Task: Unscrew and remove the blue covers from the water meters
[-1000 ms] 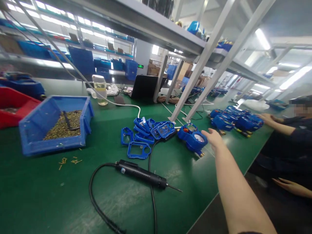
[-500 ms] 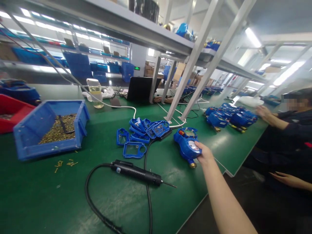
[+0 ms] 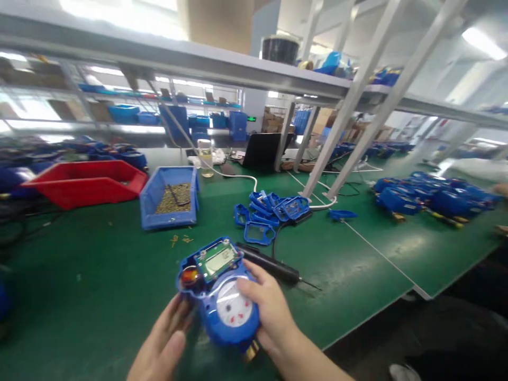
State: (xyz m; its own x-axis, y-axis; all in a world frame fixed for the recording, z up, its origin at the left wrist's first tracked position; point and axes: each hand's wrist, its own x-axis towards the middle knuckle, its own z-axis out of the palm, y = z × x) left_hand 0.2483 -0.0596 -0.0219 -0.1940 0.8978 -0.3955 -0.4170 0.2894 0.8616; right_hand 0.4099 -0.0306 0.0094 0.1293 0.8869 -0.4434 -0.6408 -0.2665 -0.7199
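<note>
A blue water meter (image 3: 234, 330) is held up over the green bench by my right hand (image 3: 273, 307), thumb on its round white dial and fingers round the side. Its upper housing is uncovered, showing a green circuit board with a small display (image 3: 219, 260) and a dark round part with orange. My left hand (image 3: 164, 336) is at the meter's left edge, fingers apart and partly behind the housing; whether it touches is unclear. Behind the meter lies a black electric screwdriver (image 3: 273, 266), its bit pointing right. Beyond that is a pile of blue cover frames (image 3: 260, 233).
A blue bin (image 3: 147, 211) of brass screws stands beside a red bin (image 3: 89, 185). Several loose screws (image 3: 180, 239) lie before it. More blue meters (image 3: 432, 196) sit at the right, and a blue lid (image 3: 342, 214) nearer. Shelf posts (image 3: 341, 121) rise from the bench.
My right hand has brought the meter from the right side toward me and left. My left hand has come into view beside it. The view has swung left.
</note>
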